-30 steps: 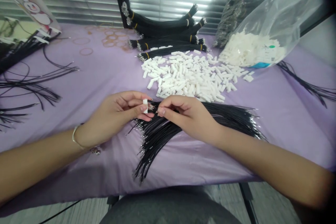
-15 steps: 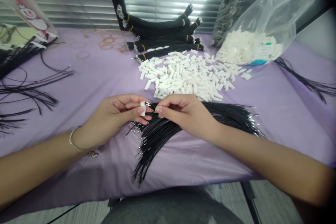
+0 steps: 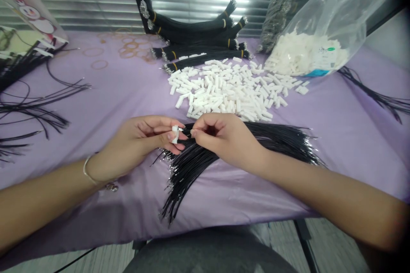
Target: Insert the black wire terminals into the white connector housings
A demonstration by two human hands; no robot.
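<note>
Purple cloth (image 3: 134,91): spreads under and around the white pile (image 3: 224,89), creased in front of it.
Slatted blinds (image 3: 89,4): behind the pile, glare falling across the panel; a pale striped floor (image 3: 109,258) shows beyond the cloth's front edge.
Black wires (image 3: 192,168): loose and silver-ended, fanned out just in front of the pile.
Clear bag (image 3: 344,21): right of the pile and farther back, partly filled with white pieces.
Tied bundles (image 3: 198,36): stacked just behind the pile, with yellow ties.
Left hand (image 3: 137,140): in front of the pile and to its left, pinching a small white piece between thumb and fingers.
Right hand (image 3: 224,136): just in front of the pile, above the wires, thumb and forefinger pressed together on what looks like a single wire.
White piece (image 3: 175,135): in front of the pile's left end, nearly upright, facing the right fingertips.
Held wire (image 3: 181,129): in front of the pile's left end. A second ago its silver tip stood slightly off; now it appears right at the piece's edge. My reading is that the two parts are being matched up; whether the tip has entered is too small to tell.
</note>
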